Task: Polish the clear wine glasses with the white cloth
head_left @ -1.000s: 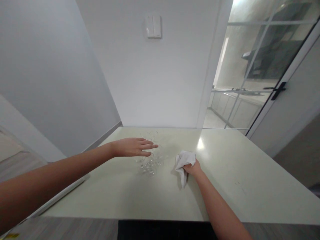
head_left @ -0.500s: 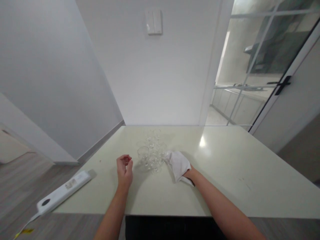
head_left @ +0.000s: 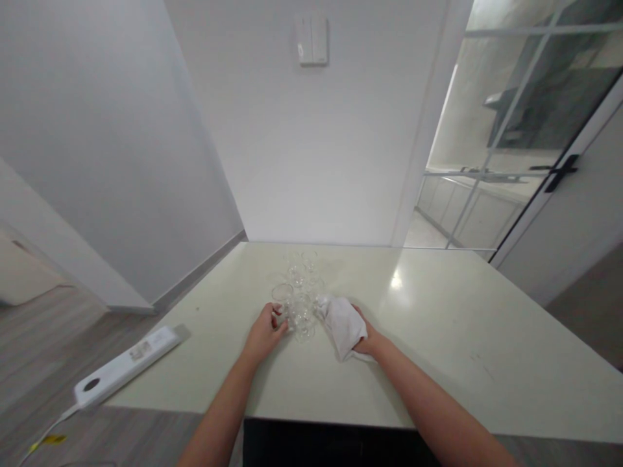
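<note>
Several small clear glasses [head_left: 298, 293] stand bunched together on a pale table [head_left: 438, 337], near its middle. My left hand [head_left: 265, 332] reaches to the nearest glass [head_left: 282, 299] at the left of the bunch, with thumb and fingers closing round its base. My right hand [head_left: 364, 337] is closed on a crumpled white cloth [head_left: 342, 323] that lies against the right side of the glasses.
A white power strip [head_left: 124, 365] lies at the table's left edge, its cord hanging off. A white wall with a light switch [head_left: 311, 40] stands behind. A glass-panelled door [head_left: 516, 130] is at the right, wooden floor at the left.
My left hand pulled back from over the glasses, curled, then moved forward to the nearest glass. My right hand carried the cloth left against the glasses.
</note>
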Available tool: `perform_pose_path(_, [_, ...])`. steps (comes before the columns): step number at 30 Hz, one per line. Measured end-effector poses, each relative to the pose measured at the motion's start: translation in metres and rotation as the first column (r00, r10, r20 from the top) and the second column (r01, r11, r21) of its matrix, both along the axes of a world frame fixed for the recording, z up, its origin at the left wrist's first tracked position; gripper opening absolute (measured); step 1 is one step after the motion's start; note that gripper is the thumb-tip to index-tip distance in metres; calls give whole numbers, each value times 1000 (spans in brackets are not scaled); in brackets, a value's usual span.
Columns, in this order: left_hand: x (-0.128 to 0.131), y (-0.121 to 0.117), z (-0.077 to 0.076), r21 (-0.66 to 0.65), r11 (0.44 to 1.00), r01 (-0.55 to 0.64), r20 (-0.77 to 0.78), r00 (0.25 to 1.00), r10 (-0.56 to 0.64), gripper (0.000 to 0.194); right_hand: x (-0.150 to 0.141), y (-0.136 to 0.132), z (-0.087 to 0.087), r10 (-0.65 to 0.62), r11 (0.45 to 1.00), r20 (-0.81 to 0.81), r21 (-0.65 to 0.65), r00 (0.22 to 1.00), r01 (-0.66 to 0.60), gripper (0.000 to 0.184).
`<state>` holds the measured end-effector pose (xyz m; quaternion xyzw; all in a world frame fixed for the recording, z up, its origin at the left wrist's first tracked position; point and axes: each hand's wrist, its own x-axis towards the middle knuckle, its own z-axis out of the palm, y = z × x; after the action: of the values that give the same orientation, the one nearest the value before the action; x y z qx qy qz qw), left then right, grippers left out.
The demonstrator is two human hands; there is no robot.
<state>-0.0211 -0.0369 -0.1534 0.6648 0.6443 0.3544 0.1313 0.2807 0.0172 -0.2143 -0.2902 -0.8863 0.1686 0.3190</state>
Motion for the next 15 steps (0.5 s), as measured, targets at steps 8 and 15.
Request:
perform_pose_path(8, [-1, -3, 7, 21, 998, -51, 69, 996, 50, 19, 4, 5, -13, -162, 980, -55, -126, 985, 154, 66])
perform_pose_path(15, [5, -27, 12, 49, 997, -68, 264, 963, 53, 21, 7, 16, -19, -293, 946, -118, -177, 949, 270, 59])
